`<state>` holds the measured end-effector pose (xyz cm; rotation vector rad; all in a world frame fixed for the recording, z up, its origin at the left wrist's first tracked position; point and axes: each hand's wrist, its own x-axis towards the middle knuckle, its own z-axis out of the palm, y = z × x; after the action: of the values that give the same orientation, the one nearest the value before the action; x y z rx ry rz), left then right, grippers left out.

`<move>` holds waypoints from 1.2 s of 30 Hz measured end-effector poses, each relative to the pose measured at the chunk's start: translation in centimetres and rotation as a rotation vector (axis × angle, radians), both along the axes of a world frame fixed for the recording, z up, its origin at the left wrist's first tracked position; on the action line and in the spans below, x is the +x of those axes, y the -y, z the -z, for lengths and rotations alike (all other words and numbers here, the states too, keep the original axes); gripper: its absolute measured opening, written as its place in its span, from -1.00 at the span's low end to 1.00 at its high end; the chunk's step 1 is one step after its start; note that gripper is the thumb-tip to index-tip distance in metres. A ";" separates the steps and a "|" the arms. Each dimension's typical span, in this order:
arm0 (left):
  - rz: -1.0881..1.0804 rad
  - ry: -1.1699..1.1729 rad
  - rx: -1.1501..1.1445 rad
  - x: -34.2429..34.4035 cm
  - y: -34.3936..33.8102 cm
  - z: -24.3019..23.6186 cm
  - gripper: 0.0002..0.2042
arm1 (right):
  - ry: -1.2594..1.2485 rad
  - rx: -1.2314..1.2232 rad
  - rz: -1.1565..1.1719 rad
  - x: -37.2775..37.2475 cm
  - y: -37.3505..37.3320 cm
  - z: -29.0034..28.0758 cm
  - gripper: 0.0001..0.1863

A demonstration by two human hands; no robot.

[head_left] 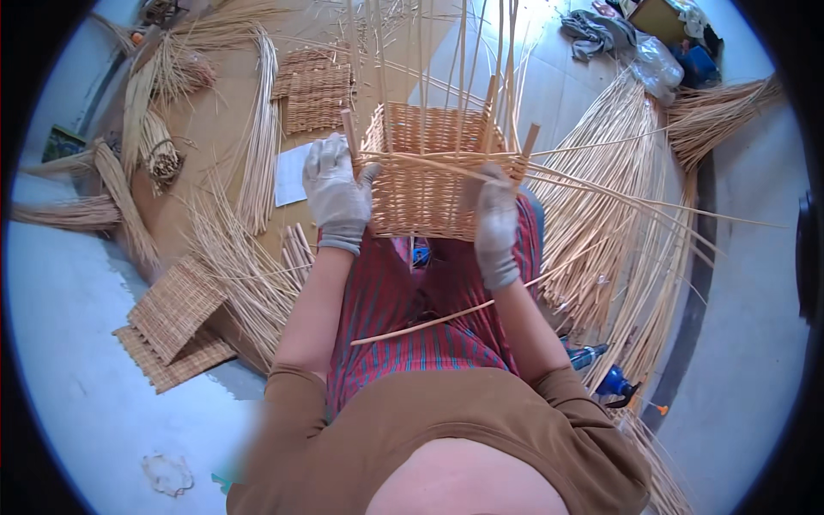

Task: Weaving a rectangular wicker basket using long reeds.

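A half-woven wicker basket (pixel 421 202) rests against my knees, with tall upright stakes and a wooden post at each visible corner. My left hand (pixel 336 190), in a grey-white work glove, is closed round its near left corner, thumb on the front wall. In a matching glove, my right hand (pixel 496 225) is at the near right part of the rim, beside the long loose wicker strands (pixel 601 189) that run off to the right. Motion blurs its fingers and thumb, so their grip is unclear. One loose wicker rod (pixel 421 327) lies across my lap.
Wicker bundles lie left (pixel 257 146) and right (pixel 609 172). Woven panels (pixel 180 305) are on the floor at left, more woven panels (pixel 319 96) beyond the basket. A blue-and-black tool (pixel 616 383) lies by my right elbow. Bags and cloths (pixel 601 34) sit far right.
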<state>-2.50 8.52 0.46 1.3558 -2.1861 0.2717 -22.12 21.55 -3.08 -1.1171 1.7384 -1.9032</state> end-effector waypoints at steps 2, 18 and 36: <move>0.077 -0.008 0.032 0.6 0.7 0.6 -0.43 | 0.283 -0.343 -0.147 0.1 3.3 -4.3 -0.67; 0.201 -0.450 0.171 0.7 -0.5 -5.3 -0.74 | 0.623 -0.213 -0.424 0.2 6.3 -3.4 -0.72; 0.130 -0.480 0.749 -4.4 1.8 -0.2 -0.64 | -0.354 0.325 -0.178 1.0 13.8 -14.2 -0.27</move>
<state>-6.90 6.72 0.62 1.4239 -1.9969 -0.9149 -21.12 7.70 11.15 -1.4832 1.9617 -1.3171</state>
